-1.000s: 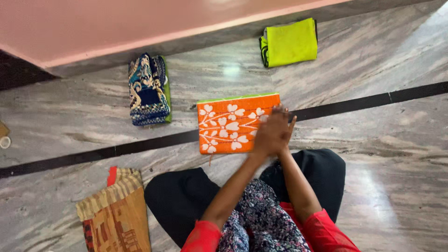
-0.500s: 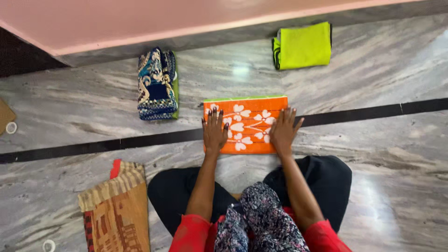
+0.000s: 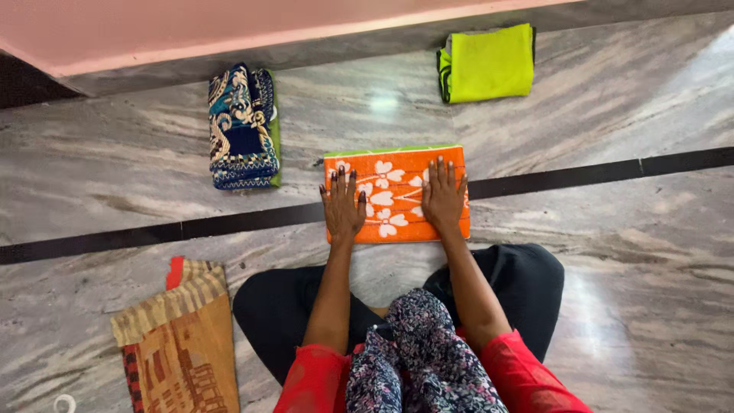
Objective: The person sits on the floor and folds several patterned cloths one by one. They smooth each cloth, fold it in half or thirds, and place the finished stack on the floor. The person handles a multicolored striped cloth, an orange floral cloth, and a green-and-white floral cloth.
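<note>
A folded orange cloth point(image 3: 394, 194) with a white flower pattern and a thin green edge along its far side is laid flat on the grey marble floor point(image 3: 612, 252), directly in front of a seated person. The cloth lies partly across a dark stripe point(image 3: 153, 235) that is set into the floor and runs from left to right.

The left hand point(image 3: 342, 207) is pressed palm down on the left part of the cloth, with the fingers spread and pointed away from the body. The right hand point(image 3: 443, 196) is pressed palm down on the right part in the same manner. The two hands are kept apart, with a band of patterned cloth exposed between them. Neither hand is closed around anything; both are laid open and flat.

A folded blue patterned cloth point(image 3: 242, 126) is seen on the floor to the left, beyond the stripe and well apart from the orange one. A folded lime-green cloth point(image 3: 487, 63) is seen farther off to the right, near the foot of a pink wall point(image 3: 191, 27). A brown striped cloth point(image 3: 177, 340) is seen at the lower left, beside the person's knee. The person's legs are folded, in black trousers point(image 3: 290, 321).
</note>
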